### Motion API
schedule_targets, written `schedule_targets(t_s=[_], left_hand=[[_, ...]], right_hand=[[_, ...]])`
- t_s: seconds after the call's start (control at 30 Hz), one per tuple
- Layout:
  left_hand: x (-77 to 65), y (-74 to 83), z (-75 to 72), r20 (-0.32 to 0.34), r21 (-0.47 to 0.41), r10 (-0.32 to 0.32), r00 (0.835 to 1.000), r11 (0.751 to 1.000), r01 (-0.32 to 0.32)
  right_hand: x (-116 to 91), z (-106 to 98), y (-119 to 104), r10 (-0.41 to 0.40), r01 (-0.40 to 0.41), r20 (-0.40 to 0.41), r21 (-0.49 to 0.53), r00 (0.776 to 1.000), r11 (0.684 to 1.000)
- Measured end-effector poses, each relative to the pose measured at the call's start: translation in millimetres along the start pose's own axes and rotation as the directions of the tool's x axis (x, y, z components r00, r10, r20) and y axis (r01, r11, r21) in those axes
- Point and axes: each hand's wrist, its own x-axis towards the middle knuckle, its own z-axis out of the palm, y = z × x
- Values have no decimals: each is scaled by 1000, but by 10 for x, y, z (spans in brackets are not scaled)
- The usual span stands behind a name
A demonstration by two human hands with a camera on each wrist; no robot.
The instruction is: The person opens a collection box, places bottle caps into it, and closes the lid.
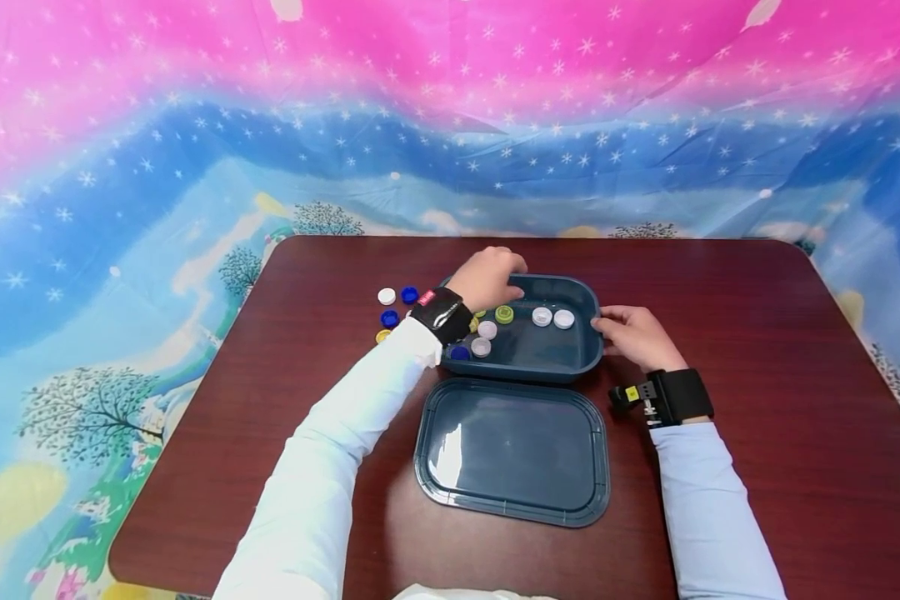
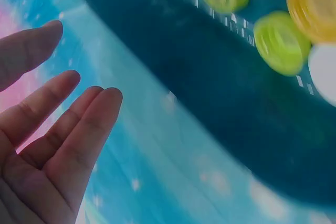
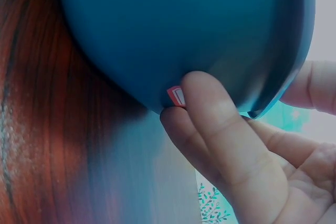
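Note:
A dark blue plastic box point(image 1: 562, 287) holds several bottle caps, among them a yellow-green cap point(image 1: 504, 314), a white cap point(image 1: 563, 319) and a dark blue cap point(image 1: 459, 353). Above the box's left part is my left hand point(image 1: 487, 279), its fingers apart and holding nothing; the left wrist view shows the same loose fingers beside the box wall. My right hand point(image 1: 636, 336) grips the box's right end. In the right wrist view its fingers point(image 3: 210, 103) press the outer wall, with the thumb at the rim. My left forearm hides some caps.
Left of the box lie several more caps, including a white cap point(image 1: 386, 296), a blue cap point(image 1: 409, 295) and a yellow cap point(image 1: 382, 336). A flat dark blue lid point(image 1: 510, 450) rests on the brown table point(image 1: 780, 333) just in front of the box. Behind hangs a patterned cloth point(image 1: 450, 150).

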Motion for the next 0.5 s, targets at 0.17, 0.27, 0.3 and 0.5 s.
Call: schedule_targets(t_s=[0.17,0.27,0.3,0.5], left_hand=[[-141,-207,-162,-52,-33,-68,996,997,67],[-235,-341,-224,-59,-46,-114,992,993,111],[-267,-388,-242,-59,-51,-128,990,991,125],[-461,-685,-326,-78,-68,-212,974,976,207]], right_hand=[[-14,6,-13,3,-3,2,1,1000,1000],[-19,5,-7,3,-3,1,-10,1000,1000],[-18,4,-6,4,-4,-1,-12,1000,1000],[-9,13,-17,3,-3,-1,-7,1000,1000]])
